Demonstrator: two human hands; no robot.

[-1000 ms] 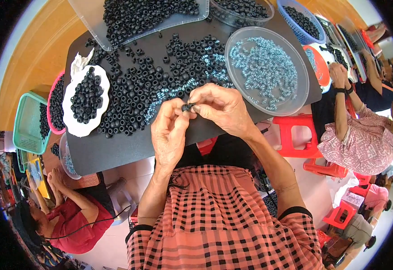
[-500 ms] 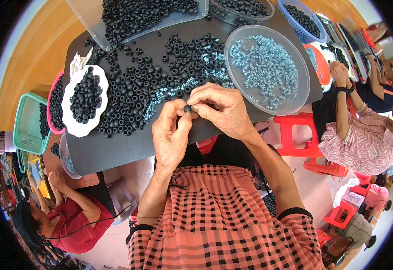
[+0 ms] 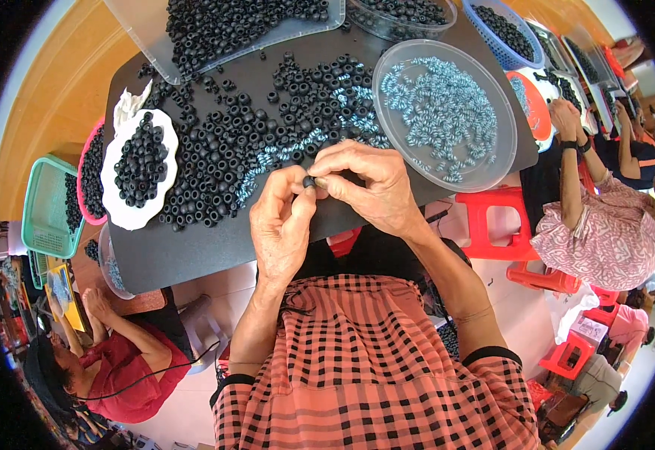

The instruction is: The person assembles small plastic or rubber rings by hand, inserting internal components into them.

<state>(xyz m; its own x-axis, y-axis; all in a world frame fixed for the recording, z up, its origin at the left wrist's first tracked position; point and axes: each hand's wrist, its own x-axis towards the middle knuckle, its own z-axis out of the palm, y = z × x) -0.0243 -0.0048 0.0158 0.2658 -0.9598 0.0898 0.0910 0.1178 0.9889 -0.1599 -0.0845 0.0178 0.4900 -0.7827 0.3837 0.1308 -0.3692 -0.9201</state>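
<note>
My left hand (image 3: 281,225) pinches a small black round part (image 3: 309,181) between thumb and fingers, near the table's front edge. Pressed up against the same part are the closed thumb and fingertips of my right hand (image 3: 376,187); whether they hold something of their own is hidden. Just beyond the hands, a row of small bluish coil springs (image 3: 267,159) lies on the dark table (image 3: 192,259). Many loose black round parts with holes (image 3: 211,165) spread behind and left of it. More springs fill a clear round tray (image 3: 492,171) on the right.
A white scalloped plate (image 3: 134,216) heaped with black parts sits at the left. At the back stand a clear bin (image 3: 267,54) and a clear round tub (image 3: 410,31) of black parts. Red stools (image 3: 485,225) are at the right. Co-workers sit on both sides.
Both hands have shifted very slightly left with the black part still between the fingertips. The grip looks nearly the same.
</note>
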